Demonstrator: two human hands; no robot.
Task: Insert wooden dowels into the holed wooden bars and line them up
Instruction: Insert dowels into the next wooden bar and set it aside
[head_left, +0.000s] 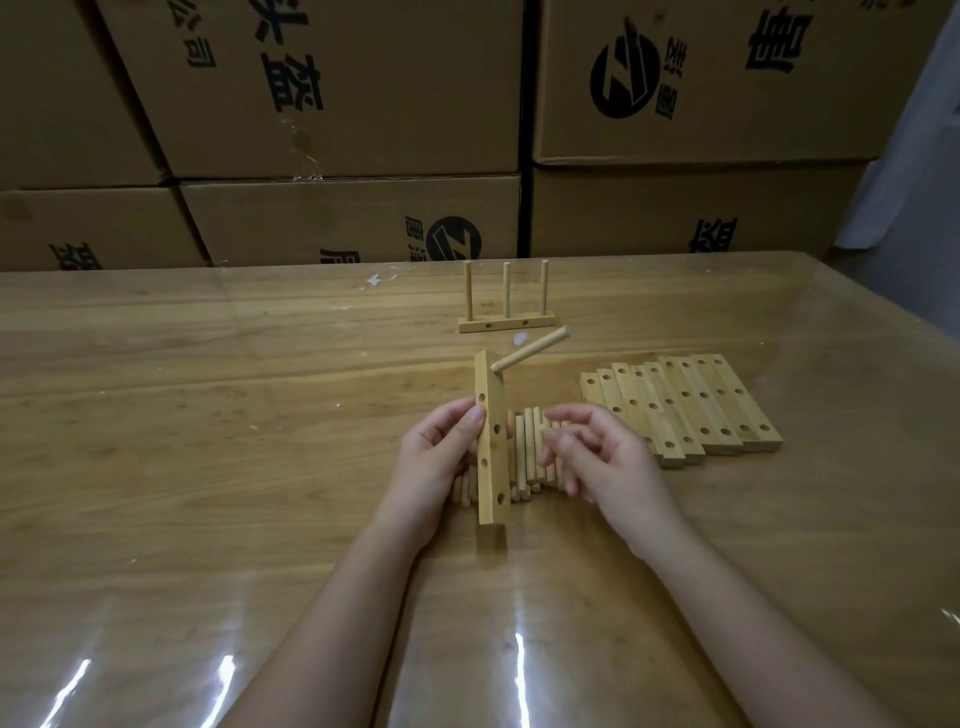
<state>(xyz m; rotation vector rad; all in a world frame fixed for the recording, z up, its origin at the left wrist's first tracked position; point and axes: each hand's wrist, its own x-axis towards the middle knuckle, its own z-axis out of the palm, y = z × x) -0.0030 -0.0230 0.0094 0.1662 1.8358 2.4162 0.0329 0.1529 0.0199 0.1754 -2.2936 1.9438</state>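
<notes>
held bar (491, 478) 1 | standing dowels (506, 291) 3 | slanted dowel (530, 349) 1

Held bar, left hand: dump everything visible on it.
The held bar is pale, plain wood, long and square-edged, held on end by the loose dowels. Four round holes show along its two visible faces. One dowel sticks out near its top end, pointing up and right. The left hand grips its middle; the right hand does not touch it.

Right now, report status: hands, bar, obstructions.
Left hand grips upright bar, one dowel seated near top. Right hand over loose dowels, grasp unclear. No obstruction seen.
</notes>
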